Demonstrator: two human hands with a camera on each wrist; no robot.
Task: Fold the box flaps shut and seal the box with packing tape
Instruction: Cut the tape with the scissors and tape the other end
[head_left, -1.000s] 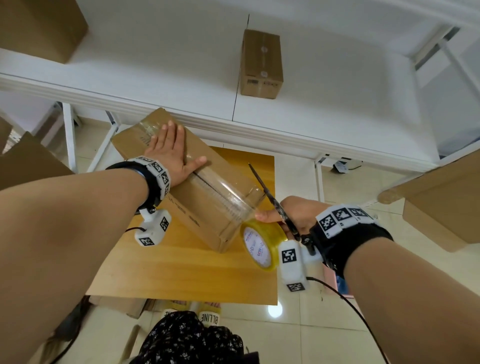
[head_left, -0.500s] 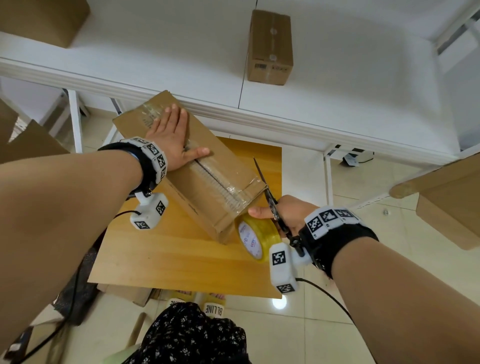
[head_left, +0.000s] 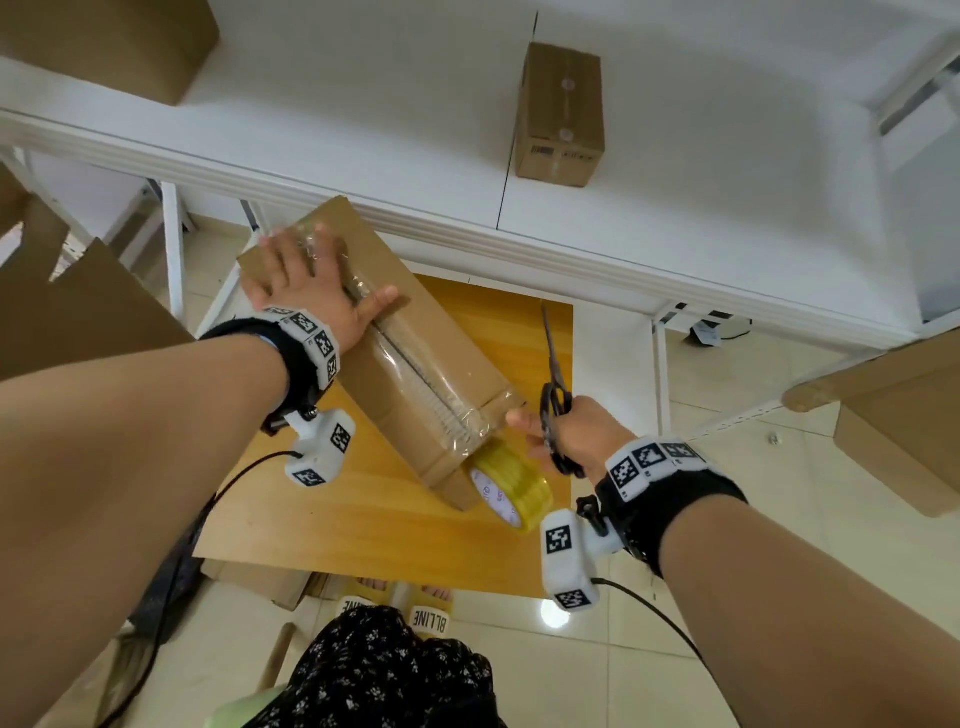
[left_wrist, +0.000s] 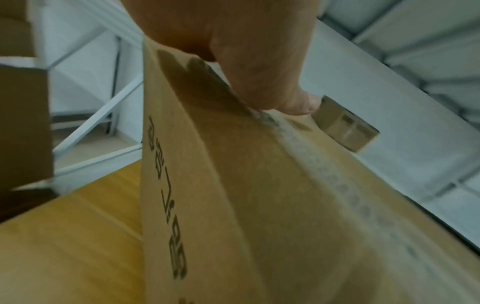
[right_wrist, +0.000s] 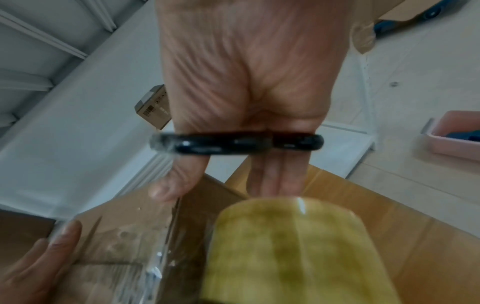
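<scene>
One box (head_left: 410, 358) is in play, lying at an angle on the small wooden table (head_left: 363, 499) just in front of the white desk (head_left: 363, 119). Its flaps are folded down, with clear tape along the seam and over the near end. Judging by the plain cardboard, it's probably light and fairly stiff, but the top could cave near the seam, so I'd hold it flat across both flaps or by the side edges.

The left hand (head_left: 306, 283) lies flat with fingers spread on the far end of the top, pinning it down. The right hand (head_left: 571, 434), at the near right corner, has fingers through the handles of one pair of scissors (head_left: 555, 384) and holds the one roll of tape (head_left: 511, 491), which is still attached to the box. The tape film looks slippery and clingy.

Two more boxes sit on the desk: one (head_left: 561, 111) far right, one (head_left: 111, 44) far left.
</scene>
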